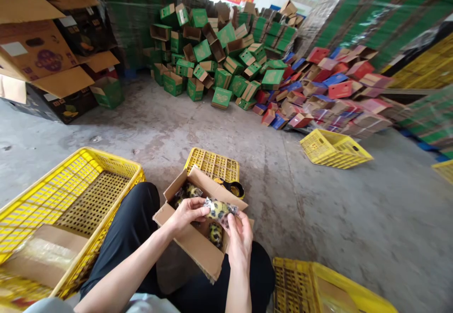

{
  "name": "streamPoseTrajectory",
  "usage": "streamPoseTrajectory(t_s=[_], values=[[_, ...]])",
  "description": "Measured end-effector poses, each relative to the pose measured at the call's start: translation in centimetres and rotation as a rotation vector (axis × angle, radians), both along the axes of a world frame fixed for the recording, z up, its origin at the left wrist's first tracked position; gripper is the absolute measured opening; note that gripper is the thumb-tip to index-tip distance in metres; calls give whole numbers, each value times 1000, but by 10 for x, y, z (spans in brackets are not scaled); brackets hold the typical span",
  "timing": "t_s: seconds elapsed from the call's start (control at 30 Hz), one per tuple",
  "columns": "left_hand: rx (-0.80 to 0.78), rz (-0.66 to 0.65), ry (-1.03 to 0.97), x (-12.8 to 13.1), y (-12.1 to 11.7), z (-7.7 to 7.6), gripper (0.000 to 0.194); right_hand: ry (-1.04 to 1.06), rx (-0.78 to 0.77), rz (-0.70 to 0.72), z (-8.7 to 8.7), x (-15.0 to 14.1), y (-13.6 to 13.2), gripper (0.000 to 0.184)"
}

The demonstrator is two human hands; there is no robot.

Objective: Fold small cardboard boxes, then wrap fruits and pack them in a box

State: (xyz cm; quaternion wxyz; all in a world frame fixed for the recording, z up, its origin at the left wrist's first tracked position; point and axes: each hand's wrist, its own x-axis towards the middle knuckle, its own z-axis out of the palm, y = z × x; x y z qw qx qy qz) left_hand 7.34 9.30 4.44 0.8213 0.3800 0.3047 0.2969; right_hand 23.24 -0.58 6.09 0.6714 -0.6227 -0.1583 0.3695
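Between my two hands is a yellow, black-spotted item in clear plastic wrap; I cannot make out its exact kind. My left hand pinches its left end, and my right hand grips the right end. Below them an open cardboard box sits between my knees, flaps spread. Inside lie similar wrapped spotted items, one at the front right and others at the back left. A black-and-yellow ring-shaped tool, perhaps a tape dispenser, rests just behind the box.
Yellow crates stand at my left, beyond the box, at lower right and farther right. The left crate holds flat cardboard. Green boxes and red and blue boxes are heaped ahead; large cartons stand left.
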Motion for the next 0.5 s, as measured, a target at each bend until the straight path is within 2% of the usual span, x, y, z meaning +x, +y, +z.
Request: streamPoseTrajectory(t_s=[0.27,0.5], values=[[-34,92,36,-1,0,5,50,-37,-40,27,-9,0,0,52],[-103,166,-1,2,-3,12,47,26,21,3,-2,-2,2,47]])
